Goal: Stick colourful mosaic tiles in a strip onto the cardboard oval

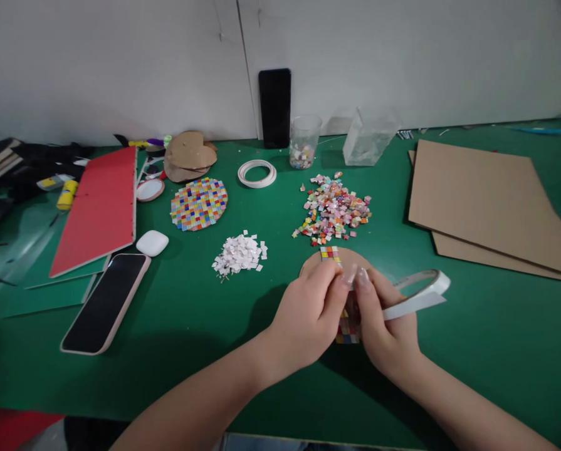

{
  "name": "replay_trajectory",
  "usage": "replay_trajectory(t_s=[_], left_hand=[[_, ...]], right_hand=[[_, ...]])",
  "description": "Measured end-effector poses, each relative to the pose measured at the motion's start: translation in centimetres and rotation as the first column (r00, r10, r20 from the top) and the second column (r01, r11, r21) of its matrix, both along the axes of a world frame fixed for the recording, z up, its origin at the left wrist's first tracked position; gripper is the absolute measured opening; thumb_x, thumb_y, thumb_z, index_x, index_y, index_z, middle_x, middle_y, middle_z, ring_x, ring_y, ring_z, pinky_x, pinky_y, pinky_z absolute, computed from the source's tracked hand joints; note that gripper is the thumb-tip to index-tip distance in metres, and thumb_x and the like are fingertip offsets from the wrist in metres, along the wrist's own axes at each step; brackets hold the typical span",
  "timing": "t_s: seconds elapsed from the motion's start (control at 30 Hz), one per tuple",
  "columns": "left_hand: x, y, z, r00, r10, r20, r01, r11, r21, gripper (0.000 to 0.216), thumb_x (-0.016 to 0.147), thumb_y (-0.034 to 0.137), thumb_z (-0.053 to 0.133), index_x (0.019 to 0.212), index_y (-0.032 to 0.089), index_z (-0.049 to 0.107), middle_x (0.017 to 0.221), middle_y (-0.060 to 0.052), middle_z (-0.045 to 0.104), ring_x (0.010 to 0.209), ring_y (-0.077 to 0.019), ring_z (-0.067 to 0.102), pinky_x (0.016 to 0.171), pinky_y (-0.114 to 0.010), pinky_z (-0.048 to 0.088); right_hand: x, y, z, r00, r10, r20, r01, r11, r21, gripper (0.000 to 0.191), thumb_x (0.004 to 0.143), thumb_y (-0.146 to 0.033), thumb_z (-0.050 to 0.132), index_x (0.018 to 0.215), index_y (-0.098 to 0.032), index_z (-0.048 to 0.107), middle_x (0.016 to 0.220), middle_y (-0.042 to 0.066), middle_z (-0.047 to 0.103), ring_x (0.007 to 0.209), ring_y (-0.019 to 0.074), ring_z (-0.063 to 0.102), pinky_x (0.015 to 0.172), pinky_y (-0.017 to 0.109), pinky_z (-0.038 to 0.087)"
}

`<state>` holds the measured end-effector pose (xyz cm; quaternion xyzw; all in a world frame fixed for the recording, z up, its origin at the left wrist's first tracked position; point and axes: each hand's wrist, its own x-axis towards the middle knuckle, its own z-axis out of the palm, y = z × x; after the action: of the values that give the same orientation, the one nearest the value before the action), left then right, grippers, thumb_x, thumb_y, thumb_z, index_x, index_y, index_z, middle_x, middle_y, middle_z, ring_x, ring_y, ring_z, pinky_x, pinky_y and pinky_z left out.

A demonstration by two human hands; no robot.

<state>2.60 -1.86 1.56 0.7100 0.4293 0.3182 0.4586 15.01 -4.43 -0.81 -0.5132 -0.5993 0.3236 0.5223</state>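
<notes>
The left hand (308,313) is closed in a narrow pinch, its fingertips meeting the right hand's over the disc (314,260), apparently to pick at the tape's loose end, though the fingers hide it. The right hand (386,329) grips the tape roll (425,285), held on edge above the mat (472,357). The tape's long axis runs from the fingertips out to the right and slightly up.

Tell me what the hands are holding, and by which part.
The right hand holds a white tape roll by its near edge. The left hand pinches something tiny at the right's fingertips; what, cannot be told.
</notes>
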Motion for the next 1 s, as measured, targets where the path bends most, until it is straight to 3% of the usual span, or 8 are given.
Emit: replay_trajectory(t_s=[0.2, 0.73, 1.0], left_hand=[[0.2, -0.4, 0.1, 1.000, 0.020, -0.001, -0.020, 0.998, -0.056, 0.025, 0.096, 0.029, 0.028, 0.078, 0.020, 0.041, 0.071, 0.001, 0.048, 0.064, -0.0130, 0.045, 0.059, -0.027, 0.035], [0.6, -0.6, 0.0, 0.998, 0.067, 0.009, -0.066, 0.993, -0.098, 0.028, 0.097, 0.033, 0.026, 0.076, 0.020, 0.038, 0.074, 0.001, 0.047, 0.070, -0.0138, 0.045, 0.064, -0.029, 0.035], [0.6, -0.6, 0.1, 0.997, 0.071, 0.036, -0.064, 0.987, -0.149, 0.026, 0.096, 0.035, 0.030, 0.079, 0.020, 0.044, 0.077, 0.000, 0.050, 0.072, -0.0135, 0.047, 0.066, -0.028, 0.037]], right_hand=[[0.1, -0.1, -0.5, 0.991, -0.049, 0.121, 0.043, 0.998, 0.046, 0.027, 0.094, -0.020, 0.041, 0.067, -0.020, 0.039, 0.052, -0.008, 0.032, 0.042, 0.0069, 0.030, 0.039, 0.021, 0.025], [0.4, 0.0, -1.1, 0.964, -0.137, 0.228, 0.117, 0.988, 0.098, 0.030, 0.091, -0.019, 0.044, 0.063, -0.020, 0.034, 0.051, -0.007, 0.031, 0.043, 0.0076, 0.029, 0.042, 0.023, 0.025], [0.2, 0.1, -1.0, 0.976, -0.113, 0.186, 0.096, 0.991, 0.097, 0.029, 0.091, -0.017, 0.045, 0.064, -0.021, 0.035, 0.051, -0.008, 0.032, 0.042, 0.0071, 0.030, 0.040, 0.022, 0.024]])
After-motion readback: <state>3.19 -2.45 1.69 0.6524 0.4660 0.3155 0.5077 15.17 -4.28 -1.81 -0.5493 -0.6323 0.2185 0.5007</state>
